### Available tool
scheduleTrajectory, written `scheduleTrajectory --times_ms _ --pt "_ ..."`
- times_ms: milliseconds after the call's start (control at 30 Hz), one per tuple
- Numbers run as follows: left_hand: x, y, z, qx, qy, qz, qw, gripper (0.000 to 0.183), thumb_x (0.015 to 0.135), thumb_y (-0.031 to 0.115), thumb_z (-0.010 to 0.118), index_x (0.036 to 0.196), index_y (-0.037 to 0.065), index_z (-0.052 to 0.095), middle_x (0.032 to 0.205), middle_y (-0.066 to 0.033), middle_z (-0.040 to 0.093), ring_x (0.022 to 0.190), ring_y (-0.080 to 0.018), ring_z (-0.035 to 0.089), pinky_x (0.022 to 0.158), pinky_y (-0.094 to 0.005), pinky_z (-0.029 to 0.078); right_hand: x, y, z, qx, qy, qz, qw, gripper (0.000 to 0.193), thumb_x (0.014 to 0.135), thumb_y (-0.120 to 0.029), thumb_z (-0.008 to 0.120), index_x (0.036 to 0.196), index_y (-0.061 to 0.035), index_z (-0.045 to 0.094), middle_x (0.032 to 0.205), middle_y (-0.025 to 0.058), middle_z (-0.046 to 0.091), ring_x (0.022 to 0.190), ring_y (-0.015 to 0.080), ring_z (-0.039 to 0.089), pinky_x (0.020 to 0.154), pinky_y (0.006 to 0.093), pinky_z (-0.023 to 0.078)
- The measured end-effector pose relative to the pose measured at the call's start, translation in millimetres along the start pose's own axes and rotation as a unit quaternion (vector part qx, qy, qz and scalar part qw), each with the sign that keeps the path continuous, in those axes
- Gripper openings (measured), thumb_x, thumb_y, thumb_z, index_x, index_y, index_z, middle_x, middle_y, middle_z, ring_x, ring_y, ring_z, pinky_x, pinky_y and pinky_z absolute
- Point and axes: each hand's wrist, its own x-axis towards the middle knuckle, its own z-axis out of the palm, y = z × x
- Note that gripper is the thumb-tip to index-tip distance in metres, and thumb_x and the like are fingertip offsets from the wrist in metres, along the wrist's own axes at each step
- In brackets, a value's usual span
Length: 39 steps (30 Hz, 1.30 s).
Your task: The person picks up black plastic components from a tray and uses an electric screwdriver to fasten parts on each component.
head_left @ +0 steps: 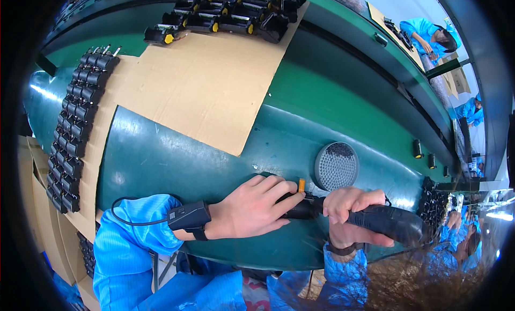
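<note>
My right hand [347,214] is wrapped round a black electric screwdriver [394,221], which lies almost level with its front end pointing left. My left hand [255,206] closes over a black plastic part [303,208] at that front end; its fingers cover most of the part. A small orange-yellow tab [301,185] sticks up beside the left fingertips. Just beyond the hands stands a round grey dish [336,167] with a dimpled bottom, holding a pile of small dark screws along its far side.
Brown cardboard [198,91] covers part of the green table [161,155]. Rows of black housings [80,112] line the left; more black units with yellow knobs [225,13] sit at the back. Dark parts [432,203] lie at right. Co-workers in blue [429,34] sit beyond.
</note>
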Motion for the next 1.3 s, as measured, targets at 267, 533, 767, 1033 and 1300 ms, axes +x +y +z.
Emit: scheduleTrajectory --times_ms 267,533,767,1033,1300 --pt "0 -4 -2 -0.011 0.004 0.009 1.0 0.058 0.089 0.032 0.08 0.138 0.006 0.065 0.129 -0.009 0.06 0.117 -0.0279 0.06 0.096 -0.0414 0.053 4 -11 2 -0.002 0.032 0.025 0.999 0.09 0.084 -0.094 0.053 0.109 -0.0075 0.048 0.072 0.0066 0.056 0.054 0.0181 0.055 0.052 0.0359 0.05" --pt "-1 -4 -2 -0.004 -0.005 0.007 1.0 0.057 0.09 0.033 0.08 0.137 0.005 0.064 0.127 -0.0087 0.059 0.115 -0.0271 0.06 0.093 -0.0401 0.053 41 -1 -34 -0.063 0.106 -0.033 0.992 0.094 0.083 -0.101 0.042 0.108 -0.0103 0.05 0.069 0.0043 0.052 0.055 0.0175 0.053 0.049 0.034 0.046" --pt "-1 -4 -1 -0.012 -0.002 0.002 1.0 0.057 0.09 0.033 0.08 0.138 0.007 0.064 0.127 -0.0091 0.06 0.11 -0.0271 0.062 0.091 -0.0409 0.051 39 11 -48 -0.062 0.087 -0.017 0.994 0.093 0.083 -0.099 0.045 0.108 -0.0097 0.049 0.07 0.0055 0.054 0.055 0.0182 0.054 0.049 0.0345 0.047" --pt "-2 -6 -3 0.002 -0.003 0.012 1.0 0.056 0.091 0.033 0.08 0.136 0.005 0.063 0.126 -0.0086 0.057 0.112 -0.0256 0.06 0.091 -0.0388 0.051 39 15 -48 -0.063 0.095 -0.003 0.993 0.093 0.083 -0.099 0.045 0.107 -0.0097 0.049 0.07 0.0055 0.054 0.053 0.0183 0.054 0.049 0.034 0.047" --pt "-2 -4 0 0.003 -0.001 0.013 1.0 0.057 0.092 0.034 0.079 0.139 0.005 0.061 0.127 -0.0092 0.056 0.117 -0.0274 0.058 0.1 -0.0433 0.047 35 17 -48 -0.103 0.08 0.003 0.991 0.096 0.079 -0.101 0.044 0.107 -0.01 0.049 0.068 0.0049 0.053 0.053 0.0175 0.054 0.048 0.0333 0.047"
